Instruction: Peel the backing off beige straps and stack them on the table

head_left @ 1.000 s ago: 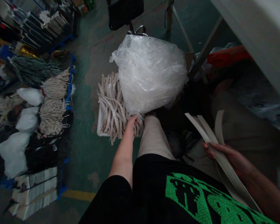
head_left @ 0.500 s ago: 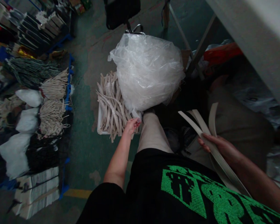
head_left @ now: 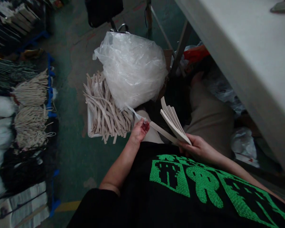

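Well apart: held strips (head_left: 175, 126), table edge (head_left: 231, 66)

We see a black chair (head_left: 104, 12) at the top, on a green floor (head_left: 70, 158) marked with a yellow stripe (head_left: 67, 206). Along our left, a blue pallet (head_left: 51, 72) bears beige cord bundles (head_left: 33, 90) beside white bags (head_left: 1, 106). A pale desk (head_left: 239, 38) fills the upper right, and something red (head_left: 196, 53) shows beside its leg (head_left: 181, 46).

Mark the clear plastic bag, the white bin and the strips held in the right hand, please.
Clear plastic bag (head_left: 135, 69), head view: middle of its bulging side.
White bin (head_left: 89, 124), head view: its left wall.
Held strips (head_left: 174, 123), head view: middle of the fanned part.
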Demonstrator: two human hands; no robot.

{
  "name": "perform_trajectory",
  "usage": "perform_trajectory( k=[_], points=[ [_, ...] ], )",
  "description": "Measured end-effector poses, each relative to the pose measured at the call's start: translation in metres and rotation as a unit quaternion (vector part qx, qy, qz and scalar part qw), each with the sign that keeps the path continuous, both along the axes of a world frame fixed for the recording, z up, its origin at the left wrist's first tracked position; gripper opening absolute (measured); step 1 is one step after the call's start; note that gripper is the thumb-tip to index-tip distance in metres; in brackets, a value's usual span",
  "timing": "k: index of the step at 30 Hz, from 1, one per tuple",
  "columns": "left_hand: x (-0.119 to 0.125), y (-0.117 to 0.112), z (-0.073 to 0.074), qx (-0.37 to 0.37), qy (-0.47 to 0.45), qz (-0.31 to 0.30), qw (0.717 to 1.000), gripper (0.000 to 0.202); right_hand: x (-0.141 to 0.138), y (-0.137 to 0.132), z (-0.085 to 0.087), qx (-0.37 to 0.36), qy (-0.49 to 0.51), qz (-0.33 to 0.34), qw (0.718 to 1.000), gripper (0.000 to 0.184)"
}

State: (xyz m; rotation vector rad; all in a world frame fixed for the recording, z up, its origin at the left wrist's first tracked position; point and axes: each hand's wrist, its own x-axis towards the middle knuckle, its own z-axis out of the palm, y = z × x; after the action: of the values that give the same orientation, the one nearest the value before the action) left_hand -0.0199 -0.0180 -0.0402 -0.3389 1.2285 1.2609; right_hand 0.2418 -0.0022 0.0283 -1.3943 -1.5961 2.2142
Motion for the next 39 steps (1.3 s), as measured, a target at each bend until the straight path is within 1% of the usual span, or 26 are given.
perform_trajectory(
  k=[5, 7, 10, 15, 20, 26, 29, 36, 39],
  points=[
    [-0.002, 0.003, 0.001, 0.025, 0.055, -0.017, 0.998, 0.015, -0.008, 0.001, -0.015, 0.048, -0.002, 0.037, 0.998, 0.045],
    [-0.004, 0.003, 0.000, 0.030, 0.071, -0.020, 0.997, 0.017, -0.012, 0.004, -0.017, 0.059, 0.004, 0.049, 0.997, 0.043],
    [-0.007, 0.003, -0.002, 0.028, 0.080, -0.027, 0.996, 0.018, -0.019, 0.007, -0.015, 0.057, 0.005, 0.061, 0.997, 0.042],
    [-0.009, 0.001, -0.005, 0.035, 0.079, -0.038, 0.996, 0.022, -0.024, 0.013, -0.009, 0.069, -0.006, 0.057, 0.996, 0.043],
    [-0.012, -0.001, -0.010, 0.032, 0.074, -0.033, 0.996, 0.025, -0.022, 0.016, -0.007, 0.084, 0.000, 0.065, 0.994, 0.037],
    [-0.013, 0.000, -0.015, 0.033, 0.069, -0.025, 0.997, 0.024, -0.027, 0.014, -0.015, 0.090, -0.016, 0.076, 0.993, 0.033],
    [-0.013, -0.001, -0.016, 0.032, 0.067, -0.022, 0.997, 0.024, -0.029, 0.015, -0.019, 0.093, -0.028, 0.075, 0.992, 0.032],
    [-0.014, -0.002, -0.016, 0.049, 0.087, -0.004, 0.995, 0.033, -0.030, 0.017, -0.025, 0.095, -0.044, 0.066, 0.992, 0.029],
    [-0.014, -0.002, -0.014, 0.044, 0.078, -0.006, 0.996, 0.033, -0.030, 0.018, -0.029, 0.094, -0.051, 0.057, 0.993, 0.028]
  ],
)
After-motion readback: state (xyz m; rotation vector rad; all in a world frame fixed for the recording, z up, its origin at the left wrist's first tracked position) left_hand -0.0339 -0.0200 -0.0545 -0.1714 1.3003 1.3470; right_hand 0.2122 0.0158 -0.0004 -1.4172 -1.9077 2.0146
